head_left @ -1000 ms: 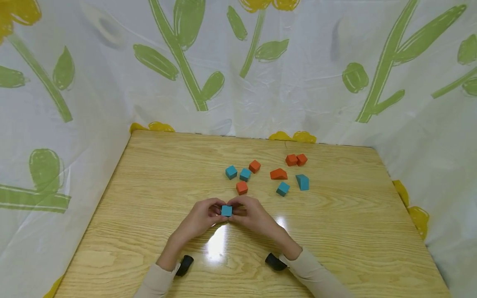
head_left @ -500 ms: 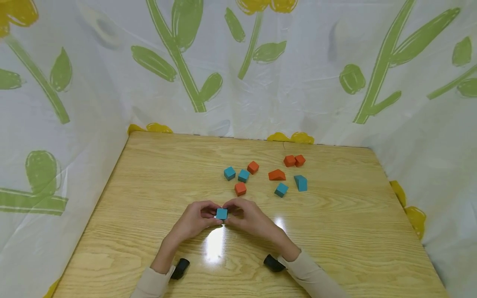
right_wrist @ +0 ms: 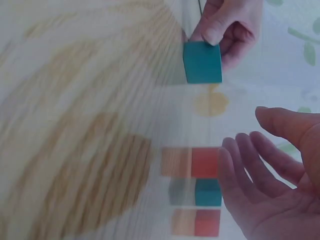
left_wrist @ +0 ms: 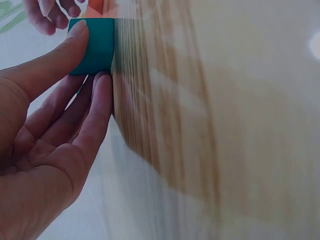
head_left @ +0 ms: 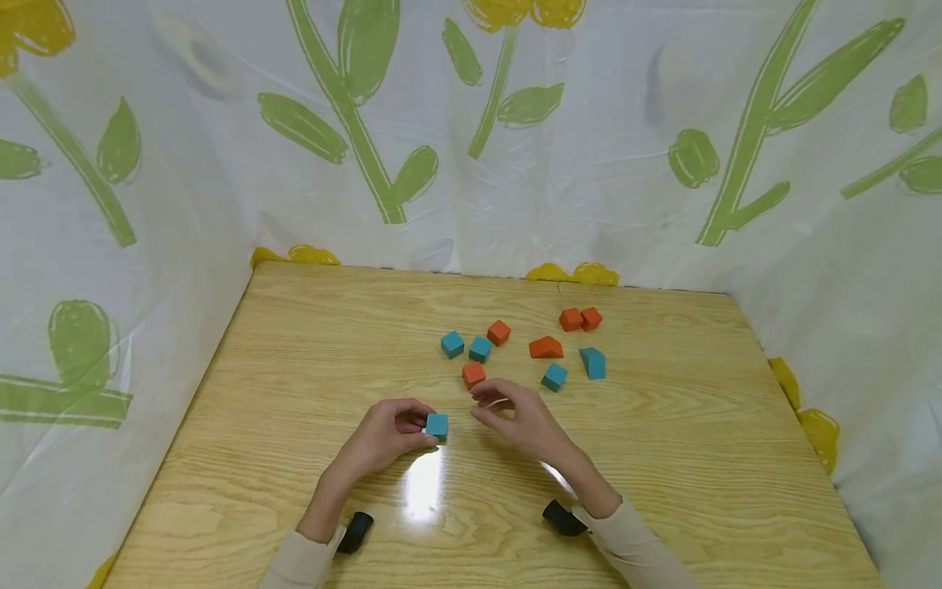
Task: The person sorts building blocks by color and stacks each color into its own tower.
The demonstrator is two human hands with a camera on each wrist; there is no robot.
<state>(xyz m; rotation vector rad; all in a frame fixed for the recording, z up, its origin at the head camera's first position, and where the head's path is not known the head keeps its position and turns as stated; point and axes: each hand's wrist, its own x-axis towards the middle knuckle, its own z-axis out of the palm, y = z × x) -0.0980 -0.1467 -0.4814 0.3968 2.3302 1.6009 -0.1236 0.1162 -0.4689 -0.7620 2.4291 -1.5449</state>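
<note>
My left hand (head_left: pixel 388 433) pinches a blue cube (head_left: pixel 437 425), thumb on its near side and fingers behind. In the left wrist view the thumb lies across the face of this cube (left_wrist: pixel 101 50), which stands flat against the wooden tabletop. To its right is my right hand (head_left: pixel 518 417), apart from the cube, fingers loosely bent and holding nothing. Its fingertips are right by a red cube (head_left: pixel 473 375), overlapping its lower edge in the head view. The right wrist view shows a gap between thumb and fingers of the right hand (right_wrist: pixel 280 170).
Beyond the hands lie two blue cubes (head_left: pixel 452 344) and another red cube (head_left: pixel 499 332). Farther right are a red wedge-like block (head_left: pixel 546 348), a blue cube (head_left: pixel 555 376), a blue wedge-like block (head_left: pixel 593 363) and two red cubes (head_left: pixel 571 319). A flower-printed white curtain (head_left: pixel 471 196) borders the table (head_left: pixel 699 458).
My right hand has let go of the blue cube and moved right, up to the nearest red cube. The left hand keeps the blue cube, after both shifted slightly left and nearer.
</note>
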